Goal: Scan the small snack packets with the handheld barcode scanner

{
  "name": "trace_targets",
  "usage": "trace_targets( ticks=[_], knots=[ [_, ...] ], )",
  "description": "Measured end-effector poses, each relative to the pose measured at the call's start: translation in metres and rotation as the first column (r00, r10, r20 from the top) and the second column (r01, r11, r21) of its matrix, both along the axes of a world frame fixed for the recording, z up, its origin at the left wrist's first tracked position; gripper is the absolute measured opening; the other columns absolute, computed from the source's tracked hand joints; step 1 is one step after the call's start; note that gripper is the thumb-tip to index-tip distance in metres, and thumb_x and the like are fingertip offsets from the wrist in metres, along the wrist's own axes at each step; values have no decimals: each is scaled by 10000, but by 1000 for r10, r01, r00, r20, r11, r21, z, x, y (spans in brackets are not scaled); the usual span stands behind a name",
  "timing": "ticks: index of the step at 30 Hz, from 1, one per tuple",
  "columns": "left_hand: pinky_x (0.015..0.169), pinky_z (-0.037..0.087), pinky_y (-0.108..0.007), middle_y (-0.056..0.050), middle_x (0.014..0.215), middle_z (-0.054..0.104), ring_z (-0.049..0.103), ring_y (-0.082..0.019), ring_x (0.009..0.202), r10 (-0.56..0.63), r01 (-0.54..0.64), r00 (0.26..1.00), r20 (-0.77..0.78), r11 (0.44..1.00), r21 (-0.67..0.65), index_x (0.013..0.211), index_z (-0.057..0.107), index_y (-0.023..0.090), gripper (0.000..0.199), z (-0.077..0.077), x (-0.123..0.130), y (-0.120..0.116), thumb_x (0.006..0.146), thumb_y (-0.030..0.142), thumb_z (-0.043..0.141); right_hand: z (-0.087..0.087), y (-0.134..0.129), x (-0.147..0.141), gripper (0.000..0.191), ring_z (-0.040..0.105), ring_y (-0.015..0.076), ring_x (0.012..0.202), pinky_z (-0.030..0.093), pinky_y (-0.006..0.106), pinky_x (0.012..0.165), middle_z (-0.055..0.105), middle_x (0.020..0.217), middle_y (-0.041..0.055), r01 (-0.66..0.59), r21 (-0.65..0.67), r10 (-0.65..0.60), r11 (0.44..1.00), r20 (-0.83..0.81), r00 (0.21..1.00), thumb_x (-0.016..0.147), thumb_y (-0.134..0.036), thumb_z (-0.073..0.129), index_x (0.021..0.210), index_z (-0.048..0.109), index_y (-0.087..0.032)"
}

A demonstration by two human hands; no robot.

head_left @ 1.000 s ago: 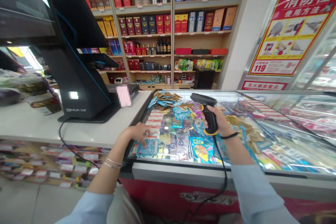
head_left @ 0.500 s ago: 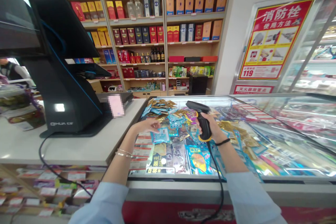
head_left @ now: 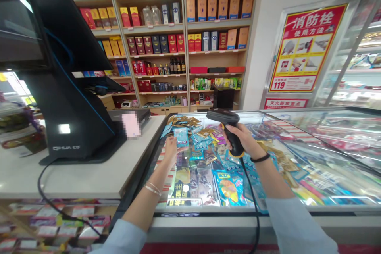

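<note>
- Pinching a small blue packet (head_left: 182,137) at its left edge with the left hand (head_left: 171,147), probably so as to leave most of its face uncovered.
- Holding that packet over the back left part of a glass-topped case (head_left: 196,225); not showing clearly whether it is touching the glass.
- Gripping a black scanner (head_left: 224,117) around its handle with the right hand (head_left: 241,139), seemingly for steady aiming, with the head free above the grip.
- Pointing the scanner's nose leftward, apart from the packet.
- Letting a black cable (head_left: 257,222) hang from the handle's base over the case's front edge, likely giving slack for reach.
- Showing a heap of gold and blue packets (head_left: 190,120) just beyond the left hand, perhaps piled there for easy reach.
- Showing a black register (head_left: 71,103) standing on the white desk (head_left: 104,178) at left, presumably for closeness to the case.
</note>
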State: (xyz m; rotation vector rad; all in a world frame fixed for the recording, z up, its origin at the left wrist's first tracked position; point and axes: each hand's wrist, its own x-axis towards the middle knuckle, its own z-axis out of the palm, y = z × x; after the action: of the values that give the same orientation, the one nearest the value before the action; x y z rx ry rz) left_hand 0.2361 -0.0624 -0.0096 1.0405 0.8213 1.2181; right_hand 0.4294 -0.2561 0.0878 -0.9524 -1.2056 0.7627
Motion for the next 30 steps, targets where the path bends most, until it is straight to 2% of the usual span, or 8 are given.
trace_targets(
  ticks=[3, 6, 10, 13, 17, 21, 25, 30],
  knots=[
    [700, 626, -404, 31, 797, 612, 657, -120, 647, 8, -8, 996, 84, 1000, 3, 939, 422, 219, 434, 0, 1, -1, 730, 313, 791, 6, 3, -6, 359, 535, 114, 390, 463, 220, 343, 604, 593, -11, 11, 16, -11, 1000, 17, 1000, 775, -509, 704, 848, 600, -173],
    [726, 631, -409, -2, 868, 665, 688, -149, 722, -11, -1, 990, 143, 997, 83, 975, 483, 201, 467, 3, 5, 1, 658, 252, 823, -9, 13, -12, 380, 516, 108, 355, 441, 216, 323, 596, 550, -11, -23, -31, 24, 999, 19, 1000, 782, -544, 683, 757, 562, -185],
    [736, 630, -391, -15, 835, 680, 682, -158, 727, -10, -19, 988, 152, 982, 188, 930, 588, 157, 420, 8, 13, 11, 615, 300, 826, -31, 26, -18, 373, 526, 109, 350, 427, 207, 320, 606, 546, -10, -72, -101, 77, 992, 43, 996, 801, -525, 682, 738, 527, -192],
    [776, 623, -399, -21, 829, 693, 687, -165, 747, -24, -16, 985, 172, 973, 229, 936, 632, 146, 463, 9, 17, 15, 583, 357, 844, -38, 32, -21, 356, 528, 108, 357, 423, 203, 317, 621, 576, -18, -61, -91, 60, 994, -16, 998, 798, -517, 686, 818, 536, -194],
    [805, 624, -418, -28, 849, 711, 693, -181, 785, -79, 33, 983, 165, 963, 268, 918, 658, 147, 488, 5, 15, 7, 569, 427, 851, -43, 35, -27, 379, 517, 110, 354, 429, 212, 314, 604, 568, -27, -88, -88, 83, 992, -63, 995, 778, -536, 689, 864, 567, -188],
    [792, 629, -424, -35, 850, 715, 689, -185, 781, -120, 76, 983, 138, 955, 288, 908, 667, 141, 465, 2, 12, 2, 581, 415, 851, -46, 31, -34, 364, 532, 113, 360, 435, 219, 326, 604, 567, -15, -125, -110, 126, 986, 2, 992, 792, -530, 687, 778, 557, -190],
    [757, 622, -372, -25, 832, 709, 673, -170, 757, -39, 5, 994, 99, 947, 321, 869, 674, 148, 404, 2, 9, 7, 599, 406, 828, -40, 21, -41, 365, 531, 107, 358, 429, 211, 330, 593, 561, -21, -151, -142, 163, 978, 80, 983, 815, -530, 675, 758, 565, -187],
    [734, 602, -339, -13, 761, 695, 656, -170, 732, 28, -51, 996, 84, 959, 280, 829, 683, 145, 366, 2, 8, 11, 593, 391, 818, -37, 15, -43, 372, 524, 102, 348, 419, 200, 329, 566, 525, -34, -144, -150, 163, 978, 123, 979, 836, -534, 652, 737, 556, -187]
  ],
)
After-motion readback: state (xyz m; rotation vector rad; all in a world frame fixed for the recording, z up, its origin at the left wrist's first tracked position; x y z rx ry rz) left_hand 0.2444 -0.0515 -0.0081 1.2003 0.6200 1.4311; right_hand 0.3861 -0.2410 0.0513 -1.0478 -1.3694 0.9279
